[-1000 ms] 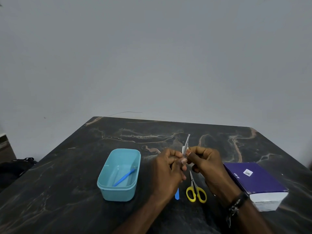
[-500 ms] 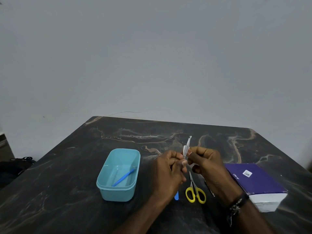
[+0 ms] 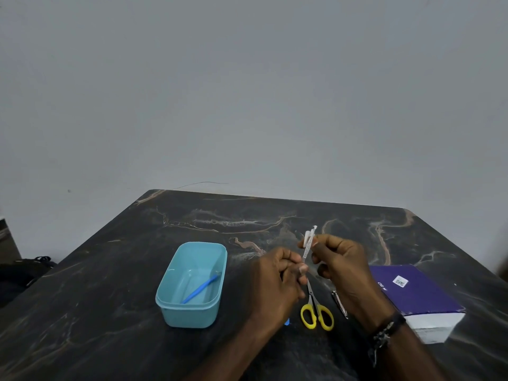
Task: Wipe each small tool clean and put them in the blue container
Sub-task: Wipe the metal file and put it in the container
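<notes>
Gripping a thin metal nail file [image 3: 306,250] at its lower end, left hand [image 3: 277,287] is pinched shut on it above the dark marble bench [image 3: 110,284]. Right hand [image 3: 339,266] pinches a small white wipe [image 3: 308,236] around the file's upper part. Blue container [image 3: 192,312] sits left of the hands, a blue plastic stick [image 3: 200,288] lying inside. Yellow-handled scissors [image 3: 316,312] lie on the bench below the hands, nail clipper [image 3: 339,303] just right of them, partly hidden by the right wrist. Purple box [image 3: 412,295] far right.
</notes>
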Demonstrator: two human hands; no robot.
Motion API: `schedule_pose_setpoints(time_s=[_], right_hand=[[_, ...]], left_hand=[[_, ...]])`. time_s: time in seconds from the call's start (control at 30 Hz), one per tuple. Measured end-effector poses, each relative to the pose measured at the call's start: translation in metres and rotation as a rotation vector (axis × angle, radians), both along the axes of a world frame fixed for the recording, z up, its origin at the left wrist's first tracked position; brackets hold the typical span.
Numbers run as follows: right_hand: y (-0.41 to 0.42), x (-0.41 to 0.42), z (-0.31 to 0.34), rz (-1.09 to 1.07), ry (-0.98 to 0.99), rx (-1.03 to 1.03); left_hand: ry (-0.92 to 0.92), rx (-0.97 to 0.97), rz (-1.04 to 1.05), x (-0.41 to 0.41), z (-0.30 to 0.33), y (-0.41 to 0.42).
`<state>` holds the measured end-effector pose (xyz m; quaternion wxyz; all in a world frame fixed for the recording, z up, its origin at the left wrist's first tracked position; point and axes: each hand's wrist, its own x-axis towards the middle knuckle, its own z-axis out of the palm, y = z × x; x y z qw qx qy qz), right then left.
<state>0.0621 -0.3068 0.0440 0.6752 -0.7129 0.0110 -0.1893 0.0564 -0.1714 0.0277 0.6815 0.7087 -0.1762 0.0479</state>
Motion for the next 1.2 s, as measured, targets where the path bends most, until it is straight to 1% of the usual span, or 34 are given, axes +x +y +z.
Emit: schedule_pose_setpoints(time_s=[0.07,0.13,0.3,0.4,0.47,0.6,0.67,0.77,0.87,0.97,1.03,1.13,1.2], right_hand=[[0.0016,-0.0008,0.0005,0.068,0.032,-0.046],[0.0011,-0.0019,0.0014,0.07,0.036,-0.067],[-0.0006,0.0007,0.0011,-0.095,-0.026,0.054],[-0.003,0.0026,-0.0007,-0.127,-0.039,0.057],[-0.0031,0.0018,-0.0012,-0.087,-0.016,0.04],[0.0003,-0.0001,-0.0015,0.065,0.049,-0.051],[0.0002,-0.0004,-0.0014,0.095,0.054,-0.082],[0.0009,-0.0011,-0.0001,0.042,0.028,-0.059],[-0.0012,0.0005,0.0006,-0.05,-0.013,0.021],[-0.005,0.0003,0.0021,-0.075,-0.025,0.071],[-0.005,-0.0006,0.0024,-0.052,-0.012,0.042],[-0.002,-0.0015,0.001,0.067,0.036,-0.047],[-0.0009,-0.0016,0.0003,0.134,0.058,-0.064]], left_hand=[[0.001,-0.017,0.008,0.001,0.0015,0.0017],[0.0,-0.012,0.004,0.0014,0.0017,0.0024],[0.009,0.012,-0.024,0.0002,-0.001,-0.0006],[-0.003,0.04,-0.037,-0.0014,-0.0031,-0.0016],[-0.005,0.029,-0.026,-0.0008,-0.003,-0.0011],[0.004,-0.029,0.02,0.0015,0.0015,0.0021],[0.001,-0.036,0.027,0.0019,0.0031,0.0029],[0.003,-0.022,0.016,0.0016,0.0028,0.002],[0.021,0.004,-0.027,0.0,0.0008,0.0],[0.025,-0.005,-0.068,-0.0028,0.0005,-0.0017],[0.018,-0.016,-0.067,-0.0032,0.0009,-0.002],[0.022,-0.049,-0.026,0.0005,0.0008,-0.0004],[0.006,-0.037,0.009,0.0033,0.001,0.0011]])
